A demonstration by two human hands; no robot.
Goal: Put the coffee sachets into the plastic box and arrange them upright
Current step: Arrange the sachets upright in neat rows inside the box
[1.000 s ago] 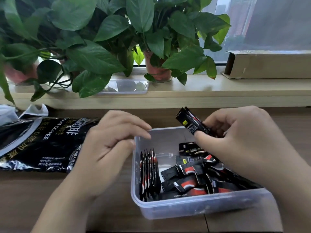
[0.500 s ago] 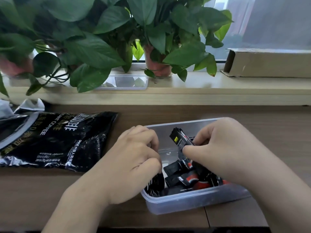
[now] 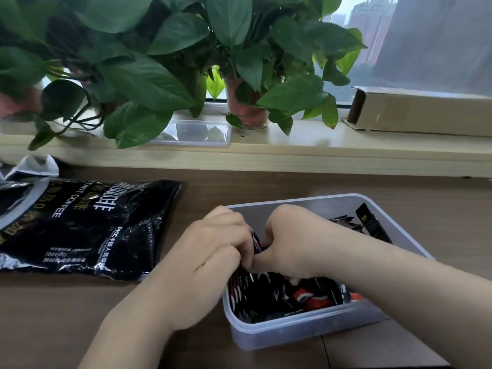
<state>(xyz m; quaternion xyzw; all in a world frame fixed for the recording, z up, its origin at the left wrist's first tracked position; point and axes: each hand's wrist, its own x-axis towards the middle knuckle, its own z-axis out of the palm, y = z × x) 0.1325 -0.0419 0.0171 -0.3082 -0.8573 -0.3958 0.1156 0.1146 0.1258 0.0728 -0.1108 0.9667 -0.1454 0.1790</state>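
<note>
A translucent plastic box (image 3: 298,332) stands on the wooden table, holding several black-and-red coffee sachets (image 3: 306,296). A row of upright sachets (image 3: 239,291) stands against its left wall; the others lie loose in a heap to the right. My left hand (image 3: 213,251) and my right hand (image 3: 290,243) meet over the box's left half, fingers curled, and both pinch a sachet (image 3: 257,243) between them above the upright row. One black sachet (image 3: 371,223) sticks up at the box's far right.
A large black instant-coffee bag (image 3: 87,225) lies flat to the left of the box. Behind the table runs a pale windowsill with potted plants (image 3: 247,107), a clear plastic lid (image 3: 194,133) and a long cardboard box (image 3: 420,113).
My right hand moved left and down with the sachets it held, meeting my left hand over the upright row. The view tilted, so the box sits lower and further right in the frame.
</note>
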